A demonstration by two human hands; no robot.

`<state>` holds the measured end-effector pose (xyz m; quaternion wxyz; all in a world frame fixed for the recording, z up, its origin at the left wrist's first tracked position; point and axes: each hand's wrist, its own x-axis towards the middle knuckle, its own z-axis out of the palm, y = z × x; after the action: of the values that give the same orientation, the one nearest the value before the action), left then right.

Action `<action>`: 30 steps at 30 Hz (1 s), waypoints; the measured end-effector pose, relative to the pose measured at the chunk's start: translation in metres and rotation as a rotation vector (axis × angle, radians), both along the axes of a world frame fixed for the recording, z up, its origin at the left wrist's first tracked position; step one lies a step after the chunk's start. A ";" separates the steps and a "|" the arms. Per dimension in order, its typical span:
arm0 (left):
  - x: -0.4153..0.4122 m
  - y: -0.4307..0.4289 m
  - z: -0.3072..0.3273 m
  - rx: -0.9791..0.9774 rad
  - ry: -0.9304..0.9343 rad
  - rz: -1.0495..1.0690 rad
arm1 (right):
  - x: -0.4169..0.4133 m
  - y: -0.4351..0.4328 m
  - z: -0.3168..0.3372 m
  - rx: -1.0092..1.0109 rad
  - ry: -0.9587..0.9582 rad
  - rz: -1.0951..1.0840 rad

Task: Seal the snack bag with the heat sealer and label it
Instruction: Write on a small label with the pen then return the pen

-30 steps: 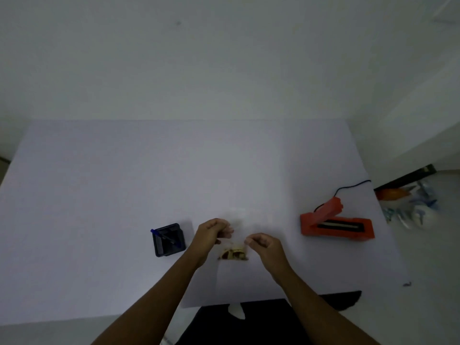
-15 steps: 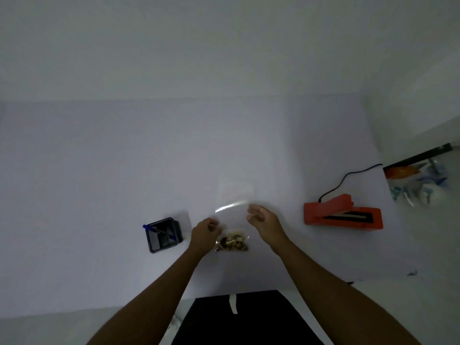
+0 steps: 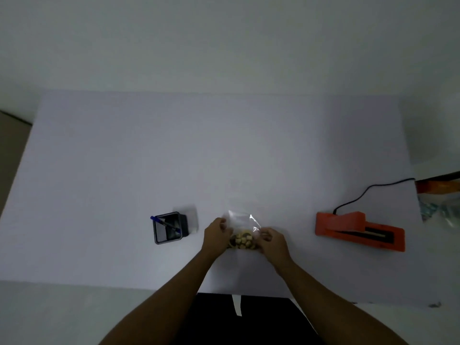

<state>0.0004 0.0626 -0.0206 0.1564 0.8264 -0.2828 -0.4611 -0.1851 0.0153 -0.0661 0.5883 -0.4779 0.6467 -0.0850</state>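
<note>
The step in hand looks like readying the snack bag (image 3: pixel 242 221) for the heat sealer (image 3: pixel 358 232). To do it well, settle the snacks (image 3: pixel 242 241) toward the 6 o'clock end, press the air out, and draw the empty film at the 12 o'clock end flat and free of creases, since a wrinkle or crumb in the seam would likely leave a gap. The bag lies on the white worktop (image 3: pixel 124 158) near its 6 o'clock edge, between the hands, with its clear upper part raised and crumpled. The left hand (image 3: pixel 215 236) has its fingers curled in at the bag's 9 o'clock edge and seems to pinch the film there. The right hand (image 3: pixel 272 241) is likewise curled at the 3 o'clock edge, pinching the film as far as can be told. The sealer sits well apart at 3 o'clock of the bag, its arm seemingly lifted and its black cable (image 3: pixel 368 192) running off toward 1 o'clock. A black pen holder (image 3: pixel 169 230) with a blue pen (image 3: pixel 164 223) stands near at 9 o'clock, handy for labelling
</note>
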 end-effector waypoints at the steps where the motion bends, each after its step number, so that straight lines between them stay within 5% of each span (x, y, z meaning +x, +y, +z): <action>1: 0.001 -0.002 0.001 0.003 0.011 0.000 | 0.001 -0.003 0.002 0.003 -0.005 -0.003; 7: 0.017 -0.010 0.026 -0.070 0.073 0.095 | 0.005 -0.009 0.020 0.064 -0.003 -0.072; 14: 0.097 0.005 0.083 -0.389 0.007 0.145 | 0.054 0.001 0.060 -0.193 0.143 -0.227; 22: 0.202 0.063 0.082 -0.332 -0.165 0.119 | 0.192 0.033 0.107 -0.287 -0.097 0.223; 30: 0.202 0.102 0.045 -0.110 -0.057 -0.185 | 0.262 0.061 0.088 -0.315 0.233 0.632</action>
<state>0.2021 0.1648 0.0243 0.1499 0.7997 -0.3871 -0.4338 0.0764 0.0766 0.0220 0.4272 -0.7452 0.5088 0.0573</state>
